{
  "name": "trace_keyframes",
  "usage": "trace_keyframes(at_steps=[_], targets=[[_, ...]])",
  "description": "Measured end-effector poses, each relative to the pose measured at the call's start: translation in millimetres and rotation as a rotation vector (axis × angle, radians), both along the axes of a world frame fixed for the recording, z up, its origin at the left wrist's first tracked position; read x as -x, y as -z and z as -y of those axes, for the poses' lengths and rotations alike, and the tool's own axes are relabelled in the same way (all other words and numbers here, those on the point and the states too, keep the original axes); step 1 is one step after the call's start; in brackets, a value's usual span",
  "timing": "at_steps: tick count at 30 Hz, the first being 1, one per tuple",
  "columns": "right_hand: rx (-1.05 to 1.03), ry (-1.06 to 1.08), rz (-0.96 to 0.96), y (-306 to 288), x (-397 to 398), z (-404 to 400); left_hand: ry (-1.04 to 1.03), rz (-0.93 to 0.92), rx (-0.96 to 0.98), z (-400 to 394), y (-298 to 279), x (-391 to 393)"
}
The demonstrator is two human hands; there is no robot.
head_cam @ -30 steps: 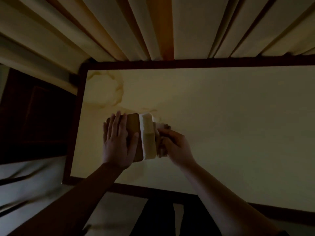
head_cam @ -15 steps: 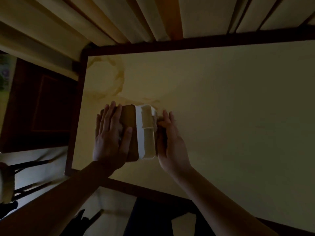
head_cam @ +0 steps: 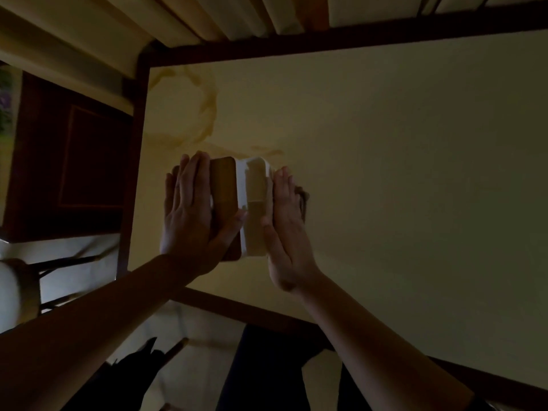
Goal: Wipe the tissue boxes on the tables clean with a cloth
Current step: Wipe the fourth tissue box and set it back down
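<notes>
The scene is dim. The tissue box (head_cam: 234, 203) stands on the pale yellow worktop (head_cam: 400, 173), near its left edge and nearer to the front side than to the back. The box has a brown wooden lid part on the left and a white body with a tan inner face on the right.

The left hand (head_cam: 192, 215) lies flat on the left side of the box. Its fingers are straight and point away from the person, and the thumb reaches across the brown surface to touch the white edge. It presses the box and does not curl around it.

The right hand (head_cam: 286, 221) is also flat, with straight fingers, against the right side of the box. A dark cloth (head_cam: 303, 200) shows just behind this hand, at its outer edge; the hand seems to press the cloth to the box, but how much of the cloth is under the palm is hidden.

The worktop has a dark wooden frame (head_cam: 139, 161). Ring-shaped brown stains (head_cam: 207, 108) mark its surface behind the box. Beyond the far edge hang pale curtains (head_cam: 207, 22) in folds. At the left is a dark wooden cabinet (head_cam: 71, 161).
</notes>
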State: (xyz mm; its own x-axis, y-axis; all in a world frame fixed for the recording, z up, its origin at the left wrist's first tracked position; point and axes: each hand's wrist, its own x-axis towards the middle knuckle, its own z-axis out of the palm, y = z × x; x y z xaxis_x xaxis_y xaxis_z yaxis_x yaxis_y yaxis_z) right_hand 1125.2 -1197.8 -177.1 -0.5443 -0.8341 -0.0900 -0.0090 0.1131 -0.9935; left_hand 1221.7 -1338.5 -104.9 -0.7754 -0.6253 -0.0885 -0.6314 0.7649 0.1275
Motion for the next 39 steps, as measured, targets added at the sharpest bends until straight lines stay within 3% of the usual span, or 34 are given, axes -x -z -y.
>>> trace_keyframes(at_steps=[5, 9, 18, 23, 31, 39], targets=[[0.135, 0.014, 0.195, -1.8, -5.5, -2.0, 0.014, 0.012, -0.01, 1.3, 0.0, 1.6], [0.124, -0.004, 0.291, 2.9, 1.5, 7.4, 0.028, 0.019, -0.013, 2.6, -0.8, 2.3], [0.039, -0.028, 0.214, 0.5, 54.4, 69.8, 0.009, 0.011, -0.02, 1.2, -2.3, 3.0], [0.092, -0.006, 0.139, 3.6, 38.0, 53.8, 0.012, 0.018, -0.008, 0.6, -1.5, 2.9], [0.107, -0.053, 0.362, -2.9, -27.9, -27.2, 0.019, 0.023, -0.007, 1.5, 0.9, 2.5], [0.148, -0.053, 0.376, 8.4, -7.1, 8.7, 0.05, 0.047, -0.022, 3.7, 1.0, 0.6]])
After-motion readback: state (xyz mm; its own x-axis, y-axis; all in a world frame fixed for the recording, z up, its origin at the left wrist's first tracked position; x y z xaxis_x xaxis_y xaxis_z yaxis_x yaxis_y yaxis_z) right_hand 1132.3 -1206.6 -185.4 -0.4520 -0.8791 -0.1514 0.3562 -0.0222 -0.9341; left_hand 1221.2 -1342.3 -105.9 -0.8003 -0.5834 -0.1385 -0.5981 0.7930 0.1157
